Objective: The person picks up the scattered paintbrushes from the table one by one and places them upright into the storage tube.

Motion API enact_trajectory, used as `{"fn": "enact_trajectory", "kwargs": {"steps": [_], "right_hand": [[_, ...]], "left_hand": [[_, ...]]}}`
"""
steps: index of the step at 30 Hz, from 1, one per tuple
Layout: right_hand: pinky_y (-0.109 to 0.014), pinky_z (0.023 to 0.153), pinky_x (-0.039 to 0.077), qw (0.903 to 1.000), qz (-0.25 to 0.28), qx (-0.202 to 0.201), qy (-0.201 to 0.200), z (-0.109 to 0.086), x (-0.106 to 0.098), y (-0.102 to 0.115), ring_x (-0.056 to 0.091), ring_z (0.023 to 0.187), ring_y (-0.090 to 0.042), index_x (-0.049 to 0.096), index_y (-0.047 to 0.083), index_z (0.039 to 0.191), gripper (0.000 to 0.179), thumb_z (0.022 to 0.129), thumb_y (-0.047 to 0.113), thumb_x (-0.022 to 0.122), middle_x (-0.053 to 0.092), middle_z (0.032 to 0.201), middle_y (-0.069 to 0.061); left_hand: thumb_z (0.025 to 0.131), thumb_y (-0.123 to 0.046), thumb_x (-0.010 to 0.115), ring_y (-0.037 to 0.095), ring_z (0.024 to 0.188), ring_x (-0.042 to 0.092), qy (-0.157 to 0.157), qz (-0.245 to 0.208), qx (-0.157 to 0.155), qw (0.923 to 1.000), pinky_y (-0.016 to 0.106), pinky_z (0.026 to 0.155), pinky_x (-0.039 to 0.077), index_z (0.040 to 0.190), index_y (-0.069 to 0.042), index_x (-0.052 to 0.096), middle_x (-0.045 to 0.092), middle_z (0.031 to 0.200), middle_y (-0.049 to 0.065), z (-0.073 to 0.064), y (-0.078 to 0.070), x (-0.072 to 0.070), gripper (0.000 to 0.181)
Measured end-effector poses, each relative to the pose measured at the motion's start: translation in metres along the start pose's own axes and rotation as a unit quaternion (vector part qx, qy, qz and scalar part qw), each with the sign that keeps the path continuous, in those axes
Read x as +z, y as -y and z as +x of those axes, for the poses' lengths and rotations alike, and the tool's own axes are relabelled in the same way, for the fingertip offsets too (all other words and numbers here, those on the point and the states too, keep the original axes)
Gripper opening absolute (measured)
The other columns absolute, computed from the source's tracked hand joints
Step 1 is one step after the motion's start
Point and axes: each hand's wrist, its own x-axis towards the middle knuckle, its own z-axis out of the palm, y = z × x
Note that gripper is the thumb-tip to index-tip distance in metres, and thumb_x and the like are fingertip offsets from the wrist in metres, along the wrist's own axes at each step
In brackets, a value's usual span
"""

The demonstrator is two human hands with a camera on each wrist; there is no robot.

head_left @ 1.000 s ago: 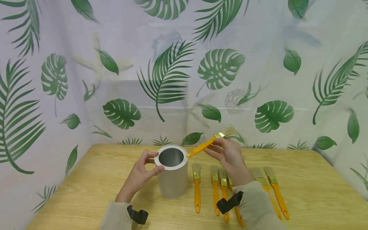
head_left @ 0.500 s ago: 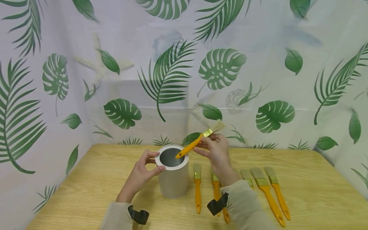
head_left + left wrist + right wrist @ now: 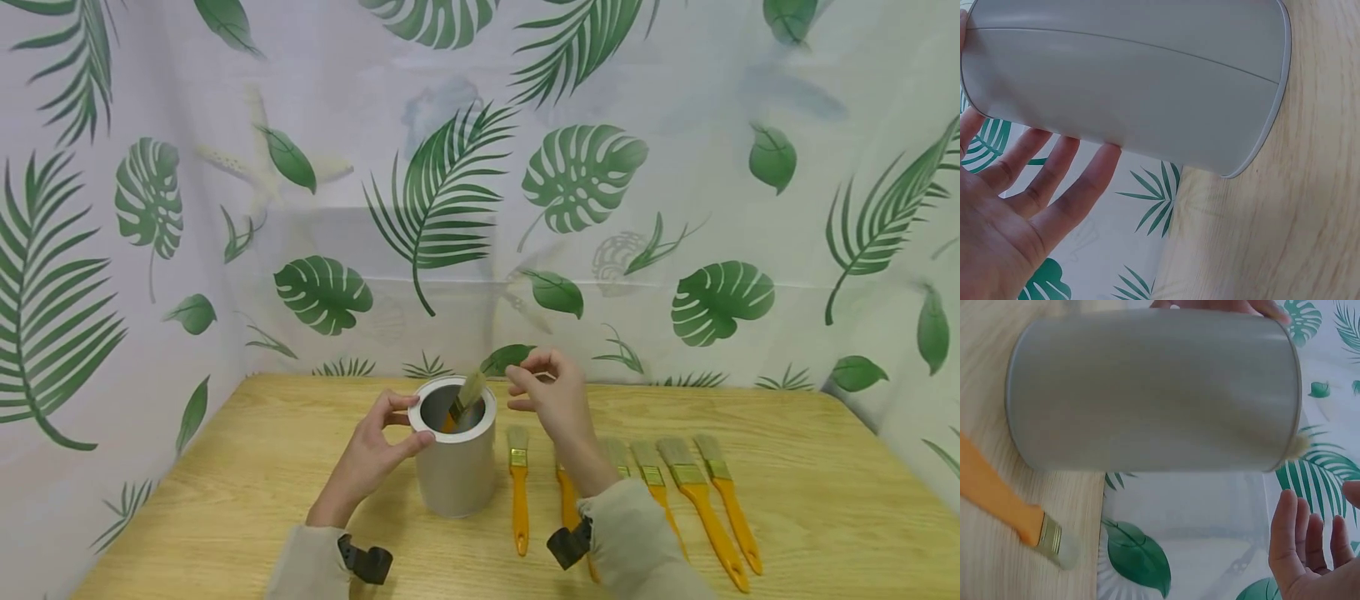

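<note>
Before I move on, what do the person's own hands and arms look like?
The left hand and right hand are ungloved. The left sleeve and right sleeve are plain beige. A black left device and black right device are worn at the wrists. No cables show.

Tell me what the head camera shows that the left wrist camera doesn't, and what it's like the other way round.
Only the head view: the open mouth of the grey cylindrical can, an orange-handled, pale-bristled paintbrush bristles-up inside it, similar paintbrushes lying on the light wood-grain table, and the right hand.

Only the left wrist view: a thin line running lengthwise along the can's wall, and three fingertips of the left hand against its side.

Both: the can, the left hand on it, the table and the white, green-leaf-printed backdrop.
</note>
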Motion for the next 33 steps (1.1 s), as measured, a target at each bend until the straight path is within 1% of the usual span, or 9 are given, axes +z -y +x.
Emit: {"fn": "enact_trajectory", "kwargs": {"steps": [2,5,11,16,24,30,33], "right_hand": [[-0.027,0.063,0.059,0.9999,-0.01,0.001,-0.003,-0.001,-0.007,-0.001,0.064,0.07,-0.013,0.056,-0.004,0.095,0.01,0.095,-0.002,0.066,0.059,0.09,-0.009],[-0.027,0.064,0.059,0.9996,-0.025,0.013,-0.005,-0.001,-0.022,-0.001,0.064,0.07,-0.012,0.056,-0.005,0.098,0.009,0.097,-0.001,0.065,0.06,0.091,-0.008],[-0.027,0.065,0.059,0.9962,-0.076,0.042,-0.005,-0.003,-0.061,-0.001,0.067,0.073,-0.012,0.054,-0.008,0.112,0.018,0.099,0.003,0.063,0.06,0.093,-0.007],[-0.029,0.066,0.059,0.992,-0.112,0.058,-0.002,-0.004,-0.096,-0.002,0.068,0.073,-0.01,0.052,-0.008,0.121,0.027,0.1,0.004,0.062,0.061,0.093,-0.001],[-0.031,0.069,0.06,0.9809,-0.178,0.078,0.012,-0.009,-0.15,-0.008,0.067,0.074,-0.008,0.048,-0.012,0.131,0.039,0.102,0.009,0.061,0.063,0.095,0.0],[-0.033,0.069,0.06,0.9705,-0.219,0.1,0.005,-0.012,-0.18,-0.012,0.066,0.074,-0.008,0.044,-0.014,0.134,0.044,0.103,0.012,0.06,0.064,0.098,-0.003],[-0.033,0.068,0.06,0.9647,-0.239,0.111,0.002,-0.014,-0.194,-0.014,0.066,0.074,-0.01,0.043,-0.015,0.134,0.045,0.103,0.014,0.059,0.065,0.101,-0.008]], "left_hand": [[0.092,-0.01,0.075,0.035,0.117,0.055,-0.002,0.001,0.0,1.0,0.037,0.08,0.056,0.119,-0.005,0.056,0.054,0.138,0.016,-0.001,0.0,0.0,0.033],[0.092,-0.01,0.075,0.034,0.117,0.055,-0.002,0.001,0.0,1.0,0.036,0.081,0.055,0.119,-0.005,0.056,0.054,0.138,0.015,-0.001,-0.001,0.0,0.034],[0.092,-0.011,0.075,0.035,0.118,0.055,0.001,0.002,0.002,1.0,0.037,0.081,0.055,0.119,-0.005,0.056,0.054,0.139,0.016,-0.001,-0.001,-0.001,0.034],[0.092,-0.011,0.076,0.036,0.118,0.055,0.001,-0.001,0.0,1.0,0.038,0.081,0.056,0.119,-0.005,0.056,0.053,0.139,0.016,-0.001,-0.001,-0.002,0.034],[0.092,-0.009,0.076,0.035,0.118,0.054,-0.001,0.001,-0.013,0.9999,0.038,0.08,0.057,0.118,-0.005,0.056,0.053,0.139,0.015,-0.002,-0.001,-0.001,0.034],[0.092,-0.01,0.076,0.036,0.118,0.054,0.002,0.001,-0.008,1.0,0.038,0.08,0.057,0.118,-0.005,0.056,0.053,0.139,0.016,-0.001,-0.001,-0.001,0.033],[0.092,-0.01,0.076,0.036,0.118,0.054,0.003,-0.001,-0.004,1.0,0.038,0.08,0.057,0.118,-0.005,0.056,0.053,0.139,0.016,-0.001,-0.001,-0.001,0.033]]}}
